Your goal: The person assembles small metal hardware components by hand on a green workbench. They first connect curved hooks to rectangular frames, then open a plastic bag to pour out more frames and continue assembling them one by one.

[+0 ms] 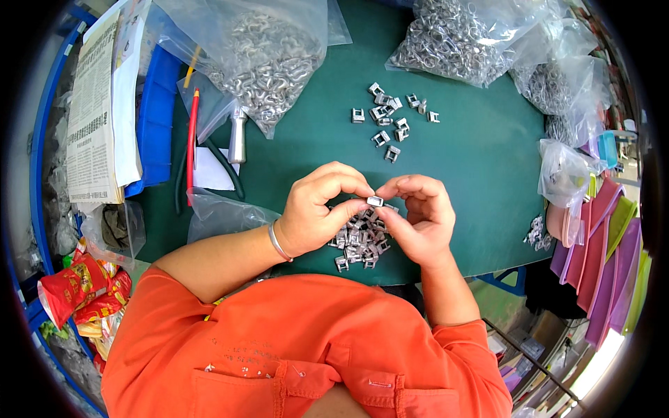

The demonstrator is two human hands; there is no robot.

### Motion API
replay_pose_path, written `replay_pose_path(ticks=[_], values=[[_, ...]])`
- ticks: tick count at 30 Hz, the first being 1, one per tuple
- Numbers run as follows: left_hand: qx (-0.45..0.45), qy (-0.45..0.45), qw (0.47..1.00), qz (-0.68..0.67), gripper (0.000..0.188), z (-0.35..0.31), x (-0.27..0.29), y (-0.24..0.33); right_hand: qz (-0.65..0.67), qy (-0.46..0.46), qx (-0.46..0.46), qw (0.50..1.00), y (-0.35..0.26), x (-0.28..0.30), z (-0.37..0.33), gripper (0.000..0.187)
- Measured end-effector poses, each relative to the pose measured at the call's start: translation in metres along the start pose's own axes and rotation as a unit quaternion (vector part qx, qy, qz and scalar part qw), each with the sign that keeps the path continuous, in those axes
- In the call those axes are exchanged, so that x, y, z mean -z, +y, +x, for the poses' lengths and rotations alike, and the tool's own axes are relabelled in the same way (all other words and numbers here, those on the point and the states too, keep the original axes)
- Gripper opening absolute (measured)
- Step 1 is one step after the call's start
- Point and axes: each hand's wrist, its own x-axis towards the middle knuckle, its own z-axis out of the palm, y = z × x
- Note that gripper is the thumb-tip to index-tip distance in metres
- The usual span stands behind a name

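Between my two hands is a small silver metal buckle-like piece (375, 201) with a rectangular opening. My left hand (317, 209), with a bangle (280, 242) at the wrist, pinches its left side between thumb and forefinger. The thumb and forefinger of my right hand (423, 219) close on the other side. Just below the hands lies a heap of similar silver pieces (357, 244), partly covered by my fingers. Farther off on the green table (474, 181), a looser group of such pieces (382, 111) is scattered.
Clear bags of metal hooks (268, 70) and metal rings (453, 42) stand at the back. A red-handled tool (192, 139), a metal-shafted tool (237, 136) and a blue bin (155, 118) are at left. Small metal parts (537, 234) lie near the right edge, beside coloured strips (599, 244).
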Motion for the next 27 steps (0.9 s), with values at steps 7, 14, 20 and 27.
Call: replay_pose_path(ticks=[7,14,20,27], values=[[-0.021,-0.074,0.983,0.166,0.017,0.000,0.000,-0.001,-0.314,0.061,-0.115,0.940,0.015,0.031,0.032,0.012],[-0.015,-0.059,0.982,0.178,0.014,0.000,-0.001,-0.002,-0.272,0.046,-0.143,0.951,0.017,0.017,0.030,0.016],[0.011,-0.028,0.990,0.136,0.012,0.001,0.000,-0.001,-0.262,0.010,0.026,0.965,0.004,0.010,0.022,0.020],[0.099,-0.009,0.994,-0.037,0.014,-0.001,0.000,0.005,-0.220,-0.030,0.102,0.970,-0.005,0.000,0.013,0.025]])
